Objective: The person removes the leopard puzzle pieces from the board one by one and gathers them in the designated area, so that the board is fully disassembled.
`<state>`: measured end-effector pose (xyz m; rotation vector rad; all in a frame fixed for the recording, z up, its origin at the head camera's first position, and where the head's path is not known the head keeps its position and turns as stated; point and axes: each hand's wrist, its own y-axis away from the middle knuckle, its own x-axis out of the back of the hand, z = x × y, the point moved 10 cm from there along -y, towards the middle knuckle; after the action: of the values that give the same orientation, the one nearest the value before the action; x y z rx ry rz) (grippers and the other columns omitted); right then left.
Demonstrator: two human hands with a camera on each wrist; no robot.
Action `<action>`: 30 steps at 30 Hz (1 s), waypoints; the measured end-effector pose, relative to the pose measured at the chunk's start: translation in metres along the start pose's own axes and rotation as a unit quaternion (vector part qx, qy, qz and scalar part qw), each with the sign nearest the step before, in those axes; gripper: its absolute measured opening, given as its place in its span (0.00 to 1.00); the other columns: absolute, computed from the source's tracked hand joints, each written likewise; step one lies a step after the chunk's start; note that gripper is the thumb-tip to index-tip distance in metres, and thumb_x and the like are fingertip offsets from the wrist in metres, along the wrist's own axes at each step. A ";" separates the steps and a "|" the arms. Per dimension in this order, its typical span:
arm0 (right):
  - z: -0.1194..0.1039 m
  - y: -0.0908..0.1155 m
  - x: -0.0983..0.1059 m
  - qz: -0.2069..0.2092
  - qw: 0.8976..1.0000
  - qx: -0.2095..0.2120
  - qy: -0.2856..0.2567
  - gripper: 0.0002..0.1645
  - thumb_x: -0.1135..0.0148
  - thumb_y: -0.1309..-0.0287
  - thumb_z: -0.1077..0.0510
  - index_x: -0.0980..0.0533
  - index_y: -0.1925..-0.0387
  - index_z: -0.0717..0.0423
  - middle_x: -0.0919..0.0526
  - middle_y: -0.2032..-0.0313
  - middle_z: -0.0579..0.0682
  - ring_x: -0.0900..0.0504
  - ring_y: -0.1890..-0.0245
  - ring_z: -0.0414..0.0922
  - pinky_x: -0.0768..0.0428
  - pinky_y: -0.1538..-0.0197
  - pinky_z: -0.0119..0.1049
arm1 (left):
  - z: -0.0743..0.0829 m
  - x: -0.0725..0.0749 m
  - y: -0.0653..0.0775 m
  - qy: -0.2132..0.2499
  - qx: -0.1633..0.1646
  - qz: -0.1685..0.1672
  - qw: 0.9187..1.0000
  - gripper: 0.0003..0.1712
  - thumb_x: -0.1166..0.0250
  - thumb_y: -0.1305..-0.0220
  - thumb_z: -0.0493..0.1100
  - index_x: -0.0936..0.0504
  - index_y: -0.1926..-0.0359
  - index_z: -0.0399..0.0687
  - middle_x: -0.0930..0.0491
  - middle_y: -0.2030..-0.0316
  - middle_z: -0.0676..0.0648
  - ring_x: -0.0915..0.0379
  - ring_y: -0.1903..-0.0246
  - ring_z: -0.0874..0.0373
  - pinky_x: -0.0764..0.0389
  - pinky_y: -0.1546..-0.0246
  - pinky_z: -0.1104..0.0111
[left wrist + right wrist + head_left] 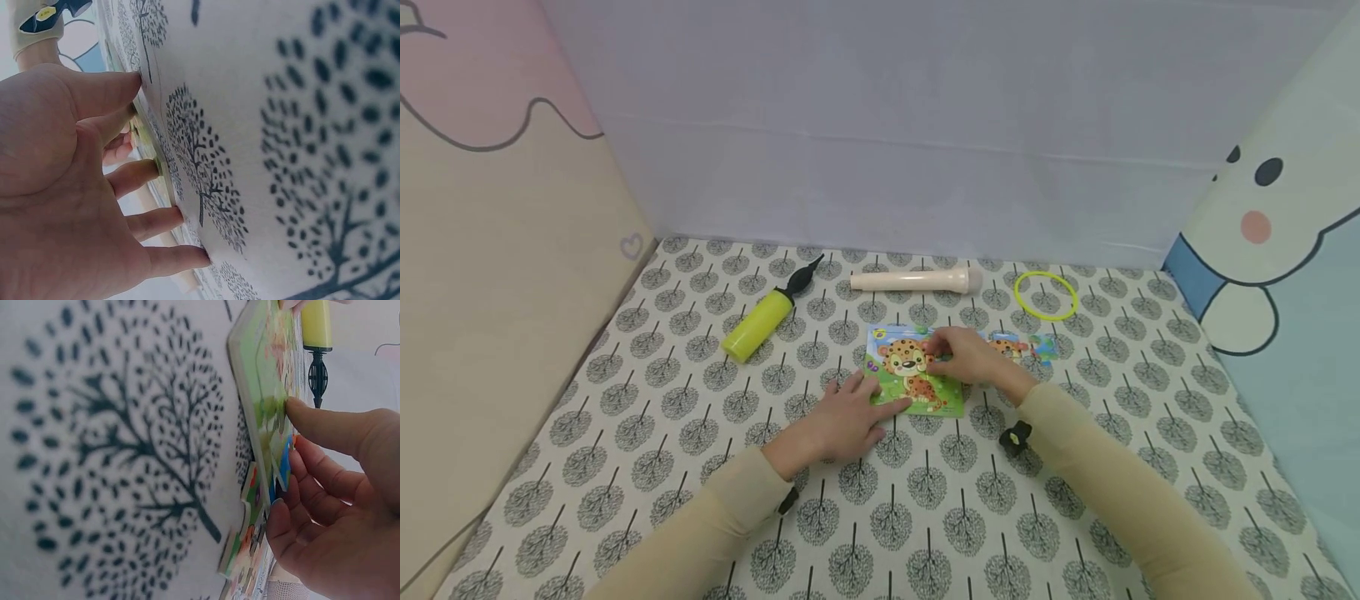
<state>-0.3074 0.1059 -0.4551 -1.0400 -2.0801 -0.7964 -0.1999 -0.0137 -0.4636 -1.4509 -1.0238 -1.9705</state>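
A leopard jigsaw puzzle (895, 354) in a flat tray lies mid-table in the head view. My left hand (848, 419) rests spread at its lower left edge. In the left wrist view, some fingertips of that hand (81, 169) touch the puzzle's edge and others the cloth. Over the puzzle's right part, my right hand (966, 354) pinches a puzzle piece, mostly hidden by the fingers. Seen from the right wrist, the piece's blue part (285, 461) shows between thumb and fingers. Loose puzzle pieces (1042, 347) lie to the right of the tray.
Behind the puzzle lies a white microphone-shaped stick (913, 281). A yellow hand pump (760, 323) with a black nozzle is at the left. A yellow-green ring (1047, 296) sits at the back right. Hanging cloth (887, 125) closes off the back and sides.
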 end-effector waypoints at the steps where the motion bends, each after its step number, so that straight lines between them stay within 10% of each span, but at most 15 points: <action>1: 0.000 0.000 0.000 -0.001 1.000 0.005 -0.002 0.15 0.30 0.46 0.56 0.23 0.59 0.56 0.21 0.63 0.47 0.23 0.61 0.44 0.23 0.53 0.40 | 0.000 0.000 0.000 -0.002 0.001 -0.002 1.000 0.33 0.48 0.30 0.57 0.47 0.27 0.73 0.43 0.34 0.42 0.57 0.32 0.35 0.47 0.41 0.36; 30: 0.007 0.015 0.026 0.021 0.989 0.059 -0.132 0.10 0.40 0.36 0.59 0.19 0.58 0.63 0.18 0.64 0.50 0.20 0.65 0.45 0.21 0.60 0.41 | 0.002 0.002 0.000 -0.005 -0.001 0.001 1.000 0.32 0.48 0.30 0.56 0.46 0.27 0.73 0.42 0.36 0.41 0.56 0.33 0.35 0.45 0.41 0.36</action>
<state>-0.3093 0.1298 -0.4356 -1.1719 -2.2877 -0.5300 -0.1994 -0.0122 -0.4610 -1.4639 -1.0246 -1.9658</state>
